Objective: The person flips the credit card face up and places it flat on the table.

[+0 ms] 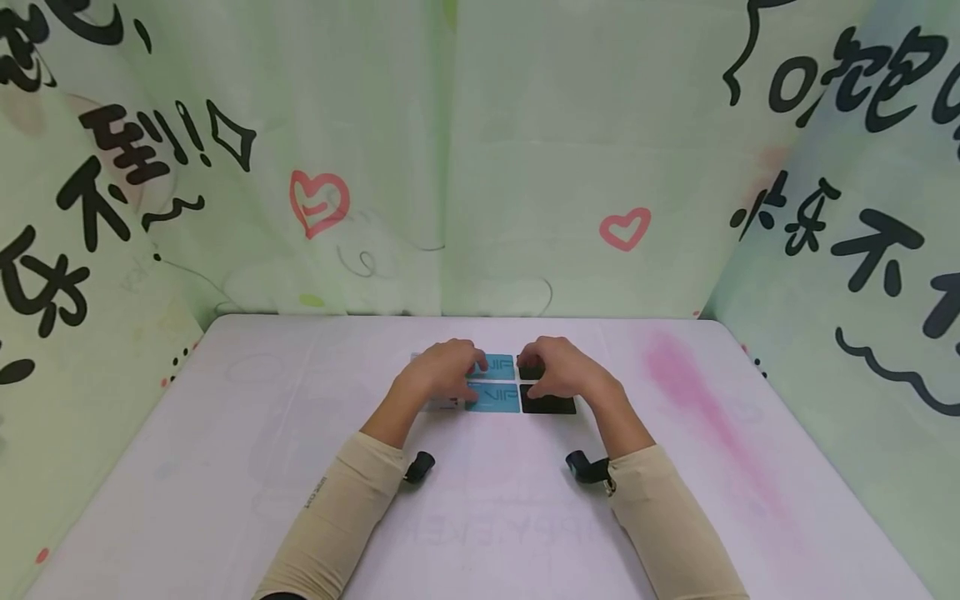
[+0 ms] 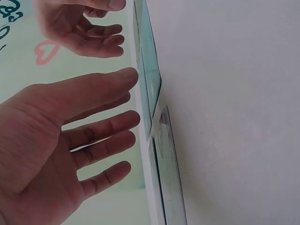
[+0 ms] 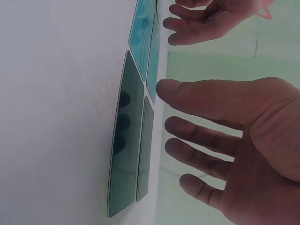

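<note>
Flat cards lie in two rows near the far part of the table. In the head view my left hand (image 1: pixel 438 372) is over the left end, its fingertips close above a far blue card (image 1: pixel 500 365) and a near blue card (image 1: pixel 495 398) with "VIP" lettering. A pale card (image 2: pixel 172 183) shows beside the blue ones in the left wrist view, mostly covered by that hand from above. My right hand (image 1: pixel 566 368) hovers over the near black card (image 1: pixel 551 406) and the far black card (image 1: pixel 531 372). Both hands have relaxed, spread fingers and hold nothing; fingertip reflections show on the glossy black card (image 3: pixel 125 154).
The cards lie on a white table (image 1: pixel 480 517) with a pink smear (image 1: pixel 697 392) at its right. A pale green curtain (image 1: pixel 517 167) with black writing and red hearts surrounds its back and sides. Black wrist cameras (image 1: pixel 422 467) sit at both sleeves.
</note>
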A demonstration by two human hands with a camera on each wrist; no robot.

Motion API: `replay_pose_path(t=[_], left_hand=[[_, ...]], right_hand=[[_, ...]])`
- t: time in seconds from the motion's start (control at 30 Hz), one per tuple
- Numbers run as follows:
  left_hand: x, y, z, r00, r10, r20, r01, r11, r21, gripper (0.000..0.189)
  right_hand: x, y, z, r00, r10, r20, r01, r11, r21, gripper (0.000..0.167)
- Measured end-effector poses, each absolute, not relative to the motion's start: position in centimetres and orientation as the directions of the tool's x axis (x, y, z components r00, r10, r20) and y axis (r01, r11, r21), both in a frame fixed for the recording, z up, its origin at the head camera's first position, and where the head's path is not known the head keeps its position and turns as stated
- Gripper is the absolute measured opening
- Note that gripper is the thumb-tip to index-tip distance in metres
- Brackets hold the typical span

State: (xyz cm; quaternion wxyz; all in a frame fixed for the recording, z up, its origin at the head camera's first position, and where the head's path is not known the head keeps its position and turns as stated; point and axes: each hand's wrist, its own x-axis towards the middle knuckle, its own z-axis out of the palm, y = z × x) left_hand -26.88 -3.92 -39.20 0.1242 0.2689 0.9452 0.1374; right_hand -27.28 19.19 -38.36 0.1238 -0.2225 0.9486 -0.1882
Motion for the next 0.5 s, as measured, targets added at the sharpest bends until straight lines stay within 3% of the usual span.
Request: replay_pose_path(t=[0.5], left_hand=[[-28.1,-3.1,-39.7,-0.833,0.535,-0.139,0.455,0.806,0.378,0.046]], right_hand=[[-27.9,20.2,-38.5,-0.889,-0.433,-0.146,-0.338,0.838,-0.428,0.043]])
